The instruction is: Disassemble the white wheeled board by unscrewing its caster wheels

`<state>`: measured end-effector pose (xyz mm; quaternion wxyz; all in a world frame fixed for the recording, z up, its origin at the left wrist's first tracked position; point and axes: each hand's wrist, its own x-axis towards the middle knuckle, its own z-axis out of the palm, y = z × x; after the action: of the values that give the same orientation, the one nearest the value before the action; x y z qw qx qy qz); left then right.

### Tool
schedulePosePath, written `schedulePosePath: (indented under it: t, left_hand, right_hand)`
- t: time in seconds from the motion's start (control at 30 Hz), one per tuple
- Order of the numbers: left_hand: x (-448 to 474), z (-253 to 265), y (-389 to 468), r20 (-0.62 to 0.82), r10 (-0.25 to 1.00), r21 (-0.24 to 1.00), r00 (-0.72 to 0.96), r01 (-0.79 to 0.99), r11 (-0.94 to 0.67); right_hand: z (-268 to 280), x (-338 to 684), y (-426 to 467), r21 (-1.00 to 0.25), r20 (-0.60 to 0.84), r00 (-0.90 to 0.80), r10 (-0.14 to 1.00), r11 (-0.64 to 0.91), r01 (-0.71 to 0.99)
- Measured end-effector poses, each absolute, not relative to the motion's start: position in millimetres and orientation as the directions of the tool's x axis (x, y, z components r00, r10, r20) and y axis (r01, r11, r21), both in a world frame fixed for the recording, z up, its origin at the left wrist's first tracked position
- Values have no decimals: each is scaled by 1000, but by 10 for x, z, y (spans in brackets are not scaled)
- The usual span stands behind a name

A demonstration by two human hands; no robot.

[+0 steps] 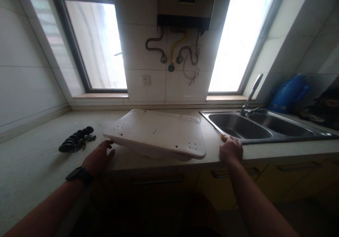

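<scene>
A white board (159, 131) with rounded corners lies in the middle of the countertop. Small holes sit near its corners, and a short dark mark shows on its face. A paler white part (156, 153) is visible beneath its front edge. My left hand (99, 157), fingers apart, is at the board's left front corner; whether the fingertips touch it I cannot tell. To the right of the board, my right hand (231, 149) is closed around a screwdriver (223, 137), its orange handle and thin shaft partly showing. Left of my left hand lies a row of black round pieces (75, 140).
Small dark bits (82, 144) lie beside the black pieces. At right are a double sink (235, 126) with a faucet (250, 96) and a blue jug (287, 93). A water heater (186, 4) with hoses hangs above. Cabinet handles (157, 179) line the front.
</scene>
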<state>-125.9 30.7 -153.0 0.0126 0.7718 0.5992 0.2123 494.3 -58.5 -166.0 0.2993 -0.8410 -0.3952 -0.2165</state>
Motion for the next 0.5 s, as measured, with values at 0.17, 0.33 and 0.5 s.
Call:
schedulePosePath:
  t: [0.17, 0.33, 0.5]
  left_hand:
    - [-1271, -1519, 300, 338, 921, 239, 196, 928, -286]
    - [-1289, -1526, 300, 390, 904, 218, 172, 937, -272]
    - [-1333, -1517, 290, 504, 848, 127, 163, 957, -260]
  right_hand:
    - [-1629, 4916, -571, -325, 618, 595, 514, -523, 788]
    - [-1591, 4862, -583, -311, 657, 570, 494, -511, 801]
    - [-1558, 4810, -635, -283, 687, 510, 518, -455, 844]
